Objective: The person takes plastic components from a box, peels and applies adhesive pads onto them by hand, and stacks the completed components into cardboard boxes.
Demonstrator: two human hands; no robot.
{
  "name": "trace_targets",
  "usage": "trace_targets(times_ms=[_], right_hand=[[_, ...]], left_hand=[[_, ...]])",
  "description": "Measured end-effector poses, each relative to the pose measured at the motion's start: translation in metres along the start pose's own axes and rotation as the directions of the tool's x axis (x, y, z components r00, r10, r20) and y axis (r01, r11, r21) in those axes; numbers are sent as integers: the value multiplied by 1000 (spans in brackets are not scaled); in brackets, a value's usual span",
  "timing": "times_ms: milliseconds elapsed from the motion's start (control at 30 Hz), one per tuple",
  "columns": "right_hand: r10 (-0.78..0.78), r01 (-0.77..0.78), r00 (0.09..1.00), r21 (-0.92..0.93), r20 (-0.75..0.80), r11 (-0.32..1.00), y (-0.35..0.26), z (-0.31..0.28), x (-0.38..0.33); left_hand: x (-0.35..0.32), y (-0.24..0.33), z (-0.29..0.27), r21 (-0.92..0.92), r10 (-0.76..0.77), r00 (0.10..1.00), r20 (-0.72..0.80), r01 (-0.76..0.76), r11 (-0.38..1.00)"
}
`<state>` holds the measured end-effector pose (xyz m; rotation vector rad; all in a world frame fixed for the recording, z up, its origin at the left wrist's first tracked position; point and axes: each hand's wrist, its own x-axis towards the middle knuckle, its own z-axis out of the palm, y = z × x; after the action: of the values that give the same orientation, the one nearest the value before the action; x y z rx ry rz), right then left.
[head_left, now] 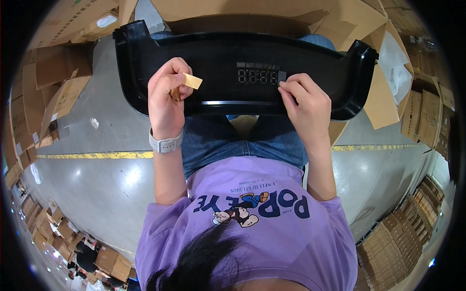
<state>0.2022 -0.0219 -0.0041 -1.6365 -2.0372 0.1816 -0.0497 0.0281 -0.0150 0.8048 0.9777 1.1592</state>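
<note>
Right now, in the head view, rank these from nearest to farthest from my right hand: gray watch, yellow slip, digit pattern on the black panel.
1. Digit pattern: on the black panel, just left of your right hand.
2. Yellow slip: farther left, in your left hand.
3. Gray watch: lower left, worn just below that hand.

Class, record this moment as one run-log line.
left hand: pinching small yellow rectangular strip; right hand: at small grey rectangular piece; glossy black plastic panel: over legs
</note>
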Motion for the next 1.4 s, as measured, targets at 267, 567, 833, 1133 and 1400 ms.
trace_targets(times_ms=[267, 567, 833, 1133, 1400], right_hand=[[-50, 59, 978, -35, 200, 998, 17, -33, 11], [-234, 183, 890, 164, 391, 969, -2, -54, 10], [-317, 308, 935, 81, 160, 948, 7, -67, -12], [-499, 478, 859, -173, -114, 861, -20, -137, 48], [-54, 72, 908, 28, -416, 997, 23, -62, 64]], left_hand=[[10, 10, 12, -16, -1, 999, 38, 1, 1000], [-2, 21, -3, -288, -80, 985, 154, 123, 950], [-22, 57, 26, 697, 56, 719, 692, -687, 208], [-20, 118, 35, 539, 98, 538, 837, -842, 17], [16, 233, -7, 780, 420, 670, 613, -597, -186]])
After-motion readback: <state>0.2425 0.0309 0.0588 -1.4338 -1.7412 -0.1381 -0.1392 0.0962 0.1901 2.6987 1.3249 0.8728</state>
